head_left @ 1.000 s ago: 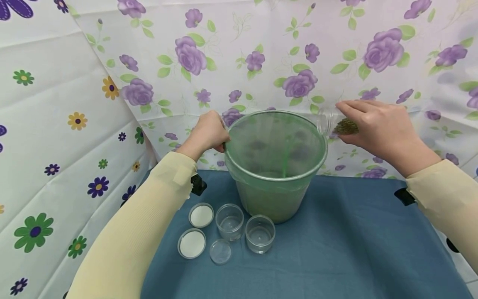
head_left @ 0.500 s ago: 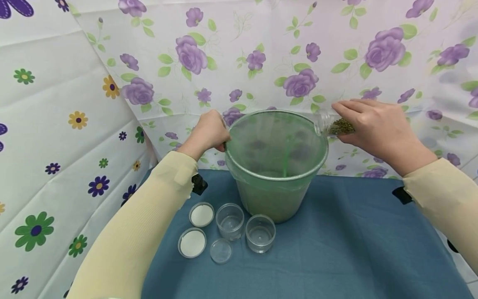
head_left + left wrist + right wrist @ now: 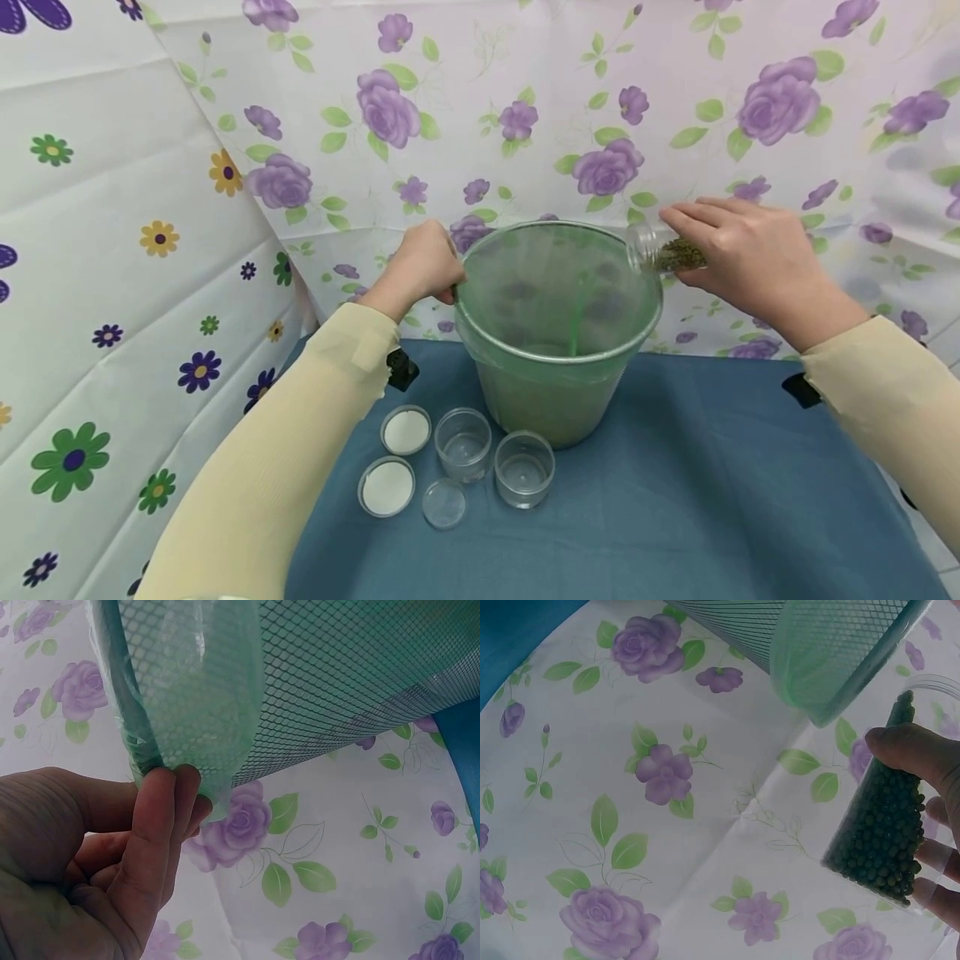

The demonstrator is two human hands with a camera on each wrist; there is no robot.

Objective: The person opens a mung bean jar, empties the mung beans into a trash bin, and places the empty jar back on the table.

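Observation:
A mesh wastebasket (image 3: 543, 404), lined with a thin green plastic bag (image 3: 517, 292), stands at the back of the table. My left hand (image 3: 423, 262) pinches its rim and the folded-over bag at the left; the left wrist view shows thumb and fingers meeting there. On the opposite side, my right hand (image 3: 757, 258) holds a clear plastic jar (image 3: 645, 248) tipped sideways, its mouth at the bin's right rim. Small green beans (image 3: 881, 832) that look like mung beans fill much of the jar in the right wrist view. Whether any beans lie in the bin cannot be seen.
Two clear empty jars (image 3: 523, 471) stand in front of the bin. Left of them lie two lids with white discs (image 3: 386, 487) and one clear lid (image 3: 444, 504). A blue cloth (image 3: 637, 533) covers the table; a flowered curtain (image 3: 525, 83) hangs close behind.
My right hand has moved a little left, bringing the jar's mouth to the bin's right rim. My left hand keeps its grip on the rim.

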